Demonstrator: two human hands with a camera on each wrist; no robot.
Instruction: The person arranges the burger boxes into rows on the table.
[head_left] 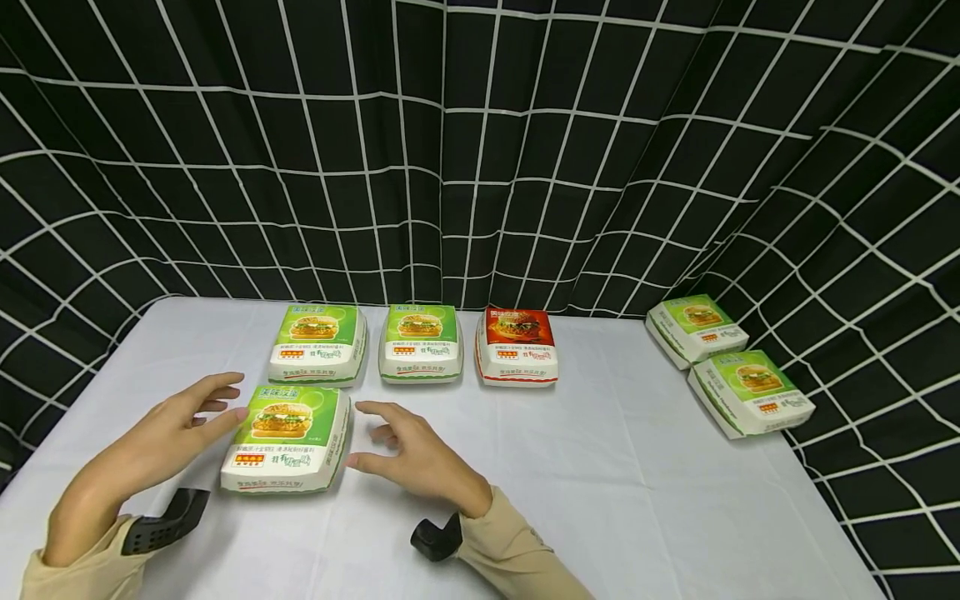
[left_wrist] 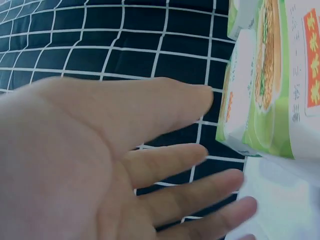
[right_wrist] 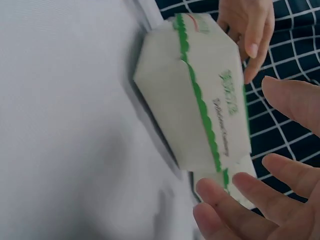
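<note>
currently | two hands (head_left: 168, 433) (head_left: 412, 454), fingers spread, empty, flanking one green box (head_left: 288, 433) | four more green boxes (head_left: 422, 342) | one red box (head_left: 517, 346)

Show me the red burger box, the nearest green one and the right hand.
Red burger box (head_left: 517, 343), head view, on its lid.
Nearest green burger box (head_left: 287, 435), head view, on its lid.
Right hand (head_left: 417, 457), head view, middle of the hand.

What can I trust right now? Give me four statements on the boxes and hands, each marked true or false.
1. The nearest green box lies between the left hand and the right hand. True.
2. The red box stands left of the nearest green box. False: it stands farther back, to the right.
3. Two other green boxes sit near the table's right edge. True.
4. The right hand grips the red box. False: it holds nothing.
</note>
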